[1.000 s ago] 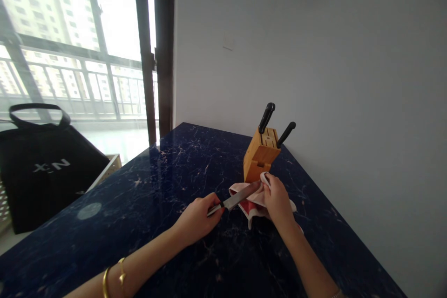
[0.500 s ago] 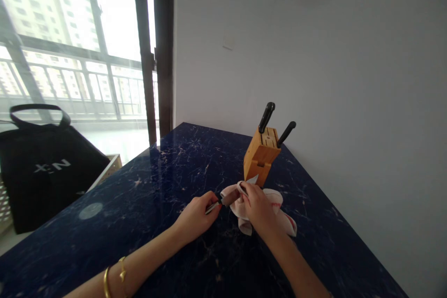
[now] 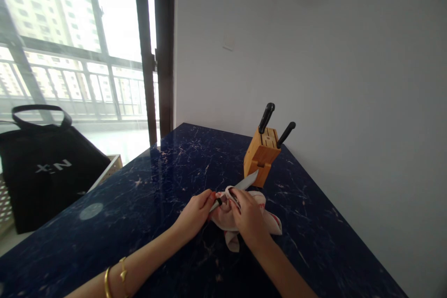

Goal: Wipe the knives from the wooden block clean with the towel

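Knife block (image 3: 252, 158), wooden: is standing on the dark blue table (image 3: 202, 153), two black-handled knives (image 3: 267, 118) sitting in its slots, handles uppermost, presumably for easy grasping. Loose knife (image 3: 247, 181), one: is being held in front of the block, tip pointing toward it. Left hand (image 3: 195, 211): is clamping round its handle, probably for steadiness. Right hand (image 3: 250, 218): is pinching the cloth (image 3: 222, 218) about the blade, folds likely shielding the fingers.

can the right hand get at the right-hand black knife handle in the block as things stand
Probably not while the right hand grips the cloth at the knife blade. Freed, it likely could: the black handle juts up from the knife block with nothing covering it.
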A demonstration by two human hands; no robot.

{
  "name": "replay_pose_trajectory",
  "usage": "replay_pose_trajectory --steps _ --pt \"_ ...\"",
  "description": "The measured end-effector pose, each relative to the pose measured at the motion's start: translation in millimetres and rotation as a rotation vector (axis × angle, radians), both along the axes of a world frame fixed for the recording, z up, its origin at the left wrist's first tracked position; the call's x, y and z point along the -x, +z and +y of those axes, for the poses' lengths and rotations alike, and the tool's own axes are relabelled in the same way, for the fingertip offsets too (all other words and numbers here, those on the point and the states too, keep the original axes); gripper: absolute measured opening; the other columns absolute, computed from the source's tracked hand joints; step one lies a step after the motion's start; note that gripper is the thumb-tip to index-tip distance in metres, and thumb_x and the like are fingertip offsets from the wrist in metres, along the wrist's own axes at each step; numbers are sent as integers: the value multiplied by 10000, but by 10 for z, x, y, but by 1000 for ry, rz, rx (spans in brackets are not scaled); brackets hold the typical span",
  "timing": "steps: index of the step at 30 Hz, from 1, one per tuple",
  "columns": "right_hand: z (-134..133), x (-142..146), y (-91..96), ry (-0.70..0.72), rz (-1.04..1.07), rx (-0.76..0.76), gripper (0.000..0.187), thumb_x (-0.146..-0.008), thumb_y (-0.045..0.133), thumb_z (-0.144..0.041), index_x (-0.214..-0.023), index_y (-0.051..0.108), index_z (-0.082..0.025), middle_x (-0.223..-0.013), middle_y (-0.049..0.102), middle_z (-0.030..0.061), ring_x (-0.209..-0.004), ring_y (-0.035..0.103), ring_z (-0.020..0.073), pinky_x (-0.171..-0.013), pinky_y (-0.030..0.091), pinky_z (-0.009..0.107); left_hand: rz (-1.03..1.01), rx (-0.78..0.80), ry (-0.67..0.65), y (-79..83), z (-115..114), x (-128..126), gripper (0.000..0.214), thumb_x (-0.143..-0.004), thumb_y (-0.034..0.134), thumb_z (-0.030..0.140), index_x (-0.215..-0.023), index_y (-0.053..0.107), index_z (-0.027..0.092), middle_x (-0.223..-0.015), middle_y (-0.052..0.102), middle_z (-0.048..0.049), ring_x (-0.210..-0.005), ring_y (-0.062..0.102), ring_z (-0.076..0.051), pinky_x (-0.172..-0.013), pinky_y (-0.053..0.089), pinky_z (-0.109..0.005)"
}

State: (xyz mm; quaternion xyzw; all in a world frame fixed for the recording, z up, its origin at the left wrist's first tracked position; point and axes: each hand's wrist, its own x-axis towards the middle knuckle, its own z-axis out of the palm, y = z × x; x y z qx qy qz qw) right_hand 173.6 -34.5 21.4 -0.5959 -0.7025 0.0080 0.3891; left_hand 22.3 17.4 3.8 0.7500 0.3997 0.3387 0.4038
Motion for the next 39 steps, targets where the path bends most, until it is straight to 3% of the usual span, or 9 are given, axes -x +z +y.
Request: replay_pose_trajectory --steps 5,11,17,23,31,39 --pt "-29 109 -11 92 27 19 295 -781 438 -80 -1014 579 -193 -923 633 50 -908 566 188 -837 429 338 19 -24 29 8 5 -5 373 -842 332 454 -623 458 180 -542 488 38 -515 445 -109 -493 317 -211" --pt "-12 31 21 92 117 52 264 -729 476 -72 -920 619 -187 -891 648 40 -862 590 166 -778 454 290 -30 -69 49 51 -23 0 316 -828 384 432 -714 524 171 -595 556 18 -554 494 -123 -517 343 -213" --pt "-38 70 64 71 169 -25 225 -769 488 -139 -941 627 -184 -907 663 54 -871 602 172 -773 464 287 3 -102 41 73 -91 1 282 -850 351 373 -715 508 181 -574 538 28 -554 491 -122 -532 339 -213" --pt "-36 61 137 1 172 90 137 -744 533 -166 -791 661 -179 -767 680 40 -721 620 174 -663 468 271 -57 -57 49 15 -132 -28 279 -859 333 359 -710 489 183 -577 511 28 -556 479 -121 -529 346 -210" --pt "-58 48 146 58 166 104 112 -707 542 -121 -734 636 -175 -765 657 35 -748 599 163 -687 455 256 -53 -90 55 63 -120 -14 256 -856 353 345 -734 509 182 -592 514 31 -573 472 -120 -545 345 -208" --pt "-76 83 160 63 260 13 137 -761 499 -169 -771 636 -174 -759 645 32 -719 592 144 -659 451 237 -70 -119 35 77 -125 -12 242 -867 347 344 -771 499 182 -601 513 31 -571 482 -120 -548 349 -212"
